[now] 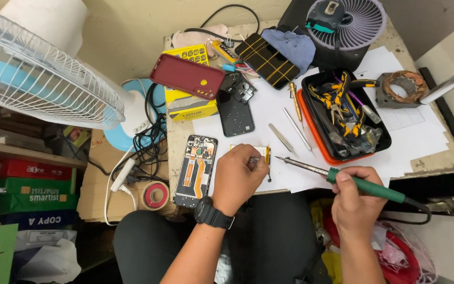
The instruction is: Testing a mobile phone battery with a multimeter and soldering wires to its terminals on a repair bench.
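My right hand [356,202] grips a green-handled soldering iron [366,185]; its metal tip [282,159] points left toward a small yellow-edged circuit part [265,154] on the white paper. My left hand [240,179], with a black wristwatch, pinches thin tweezers [255,161] at that part. An opened phone [196,171] with exposed orange ribbon cables lies just left of my left hand. A dark phone back panel [235,117] rests farther back.
A black tray in an orange lid [306,118] holds pliers and tools. Loose tweezers and a screwdriver [290,131] lie on the paper. A red phone case [187,76], yellow box [187,105], small desk fan [350,23], big white fan [38,73] and tape roll [156,195] surround the table.
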